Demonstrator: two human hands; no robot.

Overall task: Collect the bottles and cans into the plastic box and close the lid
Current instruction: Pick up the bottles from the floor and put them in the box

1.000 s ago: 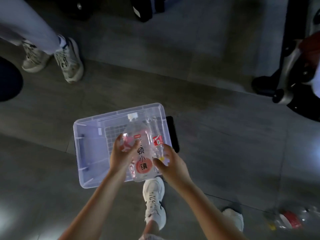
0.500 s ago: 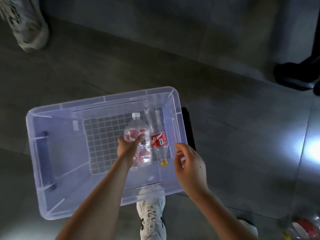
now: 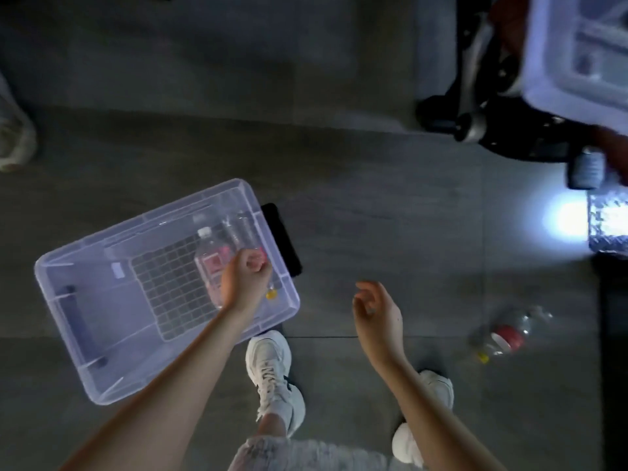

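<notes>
So, two bottles already lie side by side in the plastic box (image 3: 102, 321) on the floor: a pink-labelled bottle (image 3: 210, 263) and a slimmer bottle with a yellow cap (image 3: 244, 239). Your left hand (image 3: 246, 282) hovers over them, fingers curled into a loose fist — whether it holds anything, I cannot tell. Your right hand (image 3: 377, 309) is half open and empty. One clear bottle with a red label (image 3: 506, 334) lies on the floor to your right — uncollected. The lid is not on.
</notes>
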